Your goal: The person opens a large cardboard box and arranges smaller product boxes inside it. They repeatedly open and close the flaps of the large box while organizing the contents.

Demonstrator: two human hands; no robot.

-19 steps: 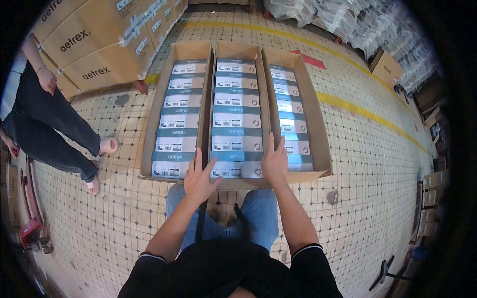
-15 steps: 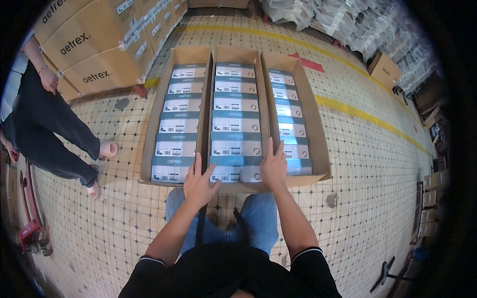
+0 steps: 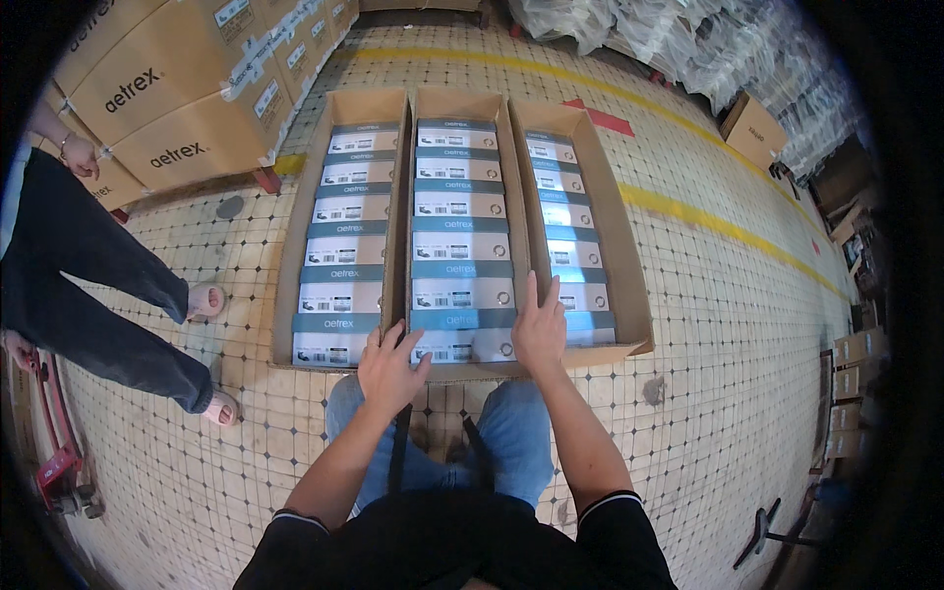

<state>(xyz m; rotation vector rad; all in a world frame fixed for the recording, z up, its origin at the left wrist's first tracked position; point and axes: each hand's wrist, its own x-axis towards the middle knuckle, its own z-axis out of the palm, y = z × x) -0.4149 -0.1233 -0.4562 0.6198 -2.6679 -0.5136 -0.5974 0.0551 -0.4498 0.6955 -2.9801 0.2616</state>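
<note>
Three long open cartons lie side by side before me: a left carton (image 3: 283, 329), a middle carton (image 3: 459, 104) and a right carton (image 3: 629, 295). Each holds a row of white shoeboxes with teal lids, such as one shoebox (image 3: 462, 246) in the middle row. My left hand (image 3: 390, 372) rests at the near end where the left and middle cartons meet, fingers spread and slightly bent. Over the wall between the middle and right cartons lies my right hand (image 3: 540, 332), its fingers stretched forward and apart. Neither hand has lifted anything.
At the left a person (image 3: 108, 285) in dark trousers and pink slides stands near a red hand truck (image 3: 59, 457). Behind rise stacked brown cartons (image 3: 187, 118). Plastic-wrapped goods (image 3: 678, 49) fill the far right. A yellow line (image 3: 708, 218) crosses the tiled floor.
My left hand has drawn back slightly toward me, its fingers more bent. My right hand stays almost in place. The person at the left has shifted their legs, one foot now nearer the cartons.
</note>
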